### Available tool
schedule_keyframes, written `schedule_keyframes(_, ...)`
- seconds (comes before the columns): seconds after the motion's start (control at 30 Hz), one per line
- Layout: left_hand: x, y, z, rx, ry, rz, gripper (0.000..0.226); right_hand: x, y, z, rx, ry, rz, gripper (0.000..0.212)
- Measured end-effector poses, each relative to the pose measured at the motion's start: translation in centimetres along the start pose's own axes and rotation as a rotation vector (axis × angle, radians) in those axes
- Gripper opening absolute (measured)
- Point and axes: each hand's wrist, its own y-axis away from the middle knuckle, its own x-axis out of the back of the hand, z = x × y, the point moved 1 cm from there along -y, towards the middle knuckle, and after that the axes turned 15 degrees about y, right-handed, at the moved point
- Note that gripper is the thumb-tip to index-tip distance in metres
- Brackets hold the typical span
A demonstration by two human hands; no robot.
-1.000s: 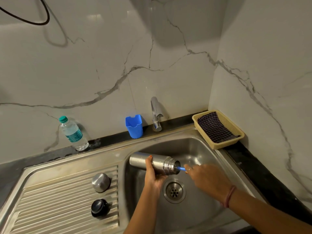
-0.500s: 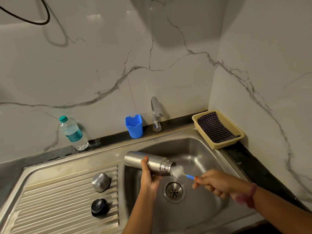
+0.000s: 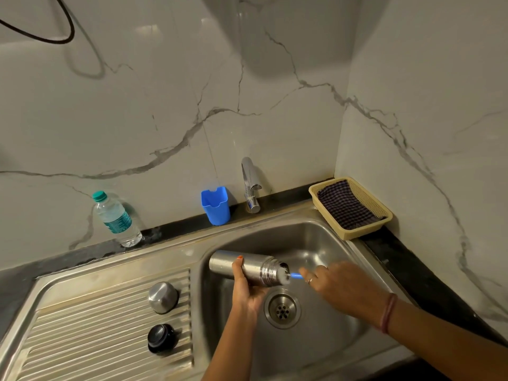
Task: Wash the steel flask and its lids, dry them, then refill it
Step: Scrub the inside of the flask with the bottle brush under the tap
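My left hand [image 3: 246, 288] grips the steel flask [image 3: 247, 266] sideways over the sink basin [image 3: 324, 237], its open mouth pointing right. My right hand [image 3: 341, 287] holds a bottle brush by its blue handle [image 3: 296, 275]; the white bristles [image 3: 284, 274] sit in the flask's mouth. On the ribbed draining board [image 3: 96, 334] to the left stand the steel cup lid [image 3: 162, 296] and the black stopper lid [image 3: 160, 338].
A tap [image 3: 250, 185] stands behind the basin, with a blue plastic holder [image 3: 215, 206] to its left and a water bottle [image 3: 116, 220] farther left. A yellow basket [image 3: 382, 215] holding a checked cloth [image 3: 346, 206] sits in the right corner. The drain [image 3: 282, 310] lies below the flask.
The brush was pulled out of the flask half a second ago, and now its bristles are back in the mouth. My right hand has moved left toward the flask.
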Motion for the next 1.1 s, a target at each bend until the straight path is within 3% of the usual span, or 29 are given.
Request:
schedule_keyframes(0.07,-0.1,0.3,0.0,-0.004,-0.009,0.015,0.038,-0.6,0.2,0.4,0.054,0.084,0.134,0.032)
schedule_keyframes(0.13,-0.4,0.8,0.0,-0.009,-0.011,0.036,0.034,-0.9,0.2,0.7,0.081,0.136,0.165,0.043)
schedule_keyframes(0.2,-0.3,0.9,0.0,-0.007,-0.007,0.052,0.034,-1.0,0.0,0.7,0.042,0.117,0.122,0.042)
schedule_keyframes(0.27,-0.2,0.7,-0.1,-0.009,-0.003,0.048,0.038,-1.0,-0.3,0.0,-0.043,-0.053,-0.023,0.028)
schedule_keyframes(0.33,-0.1,0.5,-0.2,-0.024,-0.011,0.028,0.045,-0.9,-0.9,-0.7,-0.286,-0.535,-0.335,0.027)
schedule_keyframes(0.4,-0.2,0.5,-0.3,-0.039,-0.022,-0.003,0.046,-1.4,-1.3,-1.3,-0.552,-1.214,-0.698,0.032)
schedule_keyframes(0.43,-0.3,0.6,-0.3,-0.041,-0.025,-0.014,0.046,-1.3,-1.6,-1.5,-0.662,-1.501,-0.812,0.032)
schedule_keyframes(0.47,-0.5,0.6,-0.2,-0.040,-0.023,-0.020,0.046,-1.1,-1.6,-1.6,-0.708,-1.635,-0.836,0.032)
schedule_keyframes(0.53,-0.7,0.5,0.0,-0.037,-0.024,-0.023,0.049,-0.5,-1.7,-1.4,-0.654,-1.497,-0.799,0.030)
schedule_keyframes(0.67,-1.2,0.3,0.2,-0.045,0.010,-0.010,0.054,-0.7,-0.4,-2.1,-0.306,-0.321,-0.230,0.019)
schedule_keyframes(0.73,-1.2,0.1,0.1,-0.046,0.023,-0.011,0.055,-1.5,0.3,-3.0,-0.234,-0.024,-0.044,0.021)
schedule_keyframes(0.8,-1.2,0.0,-0.1,-0.045,0.016,-0.009,0.056,-1.3,0.1,-3.2,-0.284,-0.133,-0.049,0.019)
schedule_keyframes(0.87,-1.0,-0.2,-0.3,-0.049,0.003,-0.004,0.056,-0.6,-0.8,-2.7,-0.318,-0.355,-0.176,0.010)
schedule_keyframes(1.0,-0.6,-0.3,-0.2,-0.070,-0.018,-0.008,0.052,-1.4,-2.3,-0.5,-0.551,-1.186,-0.680,0.036)
schedule_keyframes(1.1,-0.6,-0.1,-0.2,-0.054,-0.032,-0.028,0.033,-0.6,-1.9,0.1,-0.538,-1.219,-0.693,0.035)
